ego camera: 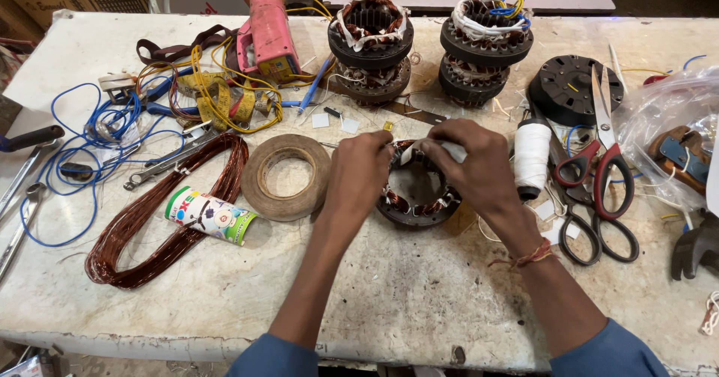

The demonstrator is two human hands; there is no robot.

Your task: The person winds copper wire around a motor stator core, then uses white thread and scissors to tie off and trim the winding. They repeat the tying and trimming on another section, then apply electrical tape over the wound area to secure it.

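Worn whitish workbench (pixel 419 302), top scuffed & stained. Landmark = brown tape roll (pixel 285 177), lying flat near centre. Just right of it: a wound stator (pixel 416 190), flat on the bench. Left of roll & touching-close: copper wire coil (pixel 161 212) w/ a colourful small tube (pixel 210 215) on its edge. Far left of roll: blue wire (pixel 75 160), wrenches (pixel 22 197). Behind roll: pink tool (pixel 266 36), yellow wire tangle (pixel 225 96), two stator stacks (pixel 371 47) & (pixel 485 47). Well right of roll: white thread spool (pixel 532 156), red-handled scissors (pixel 603 160), black scissors (pixel 588 231), black disc (pixel 573 89), clear plastic bag (pixel 670 134).
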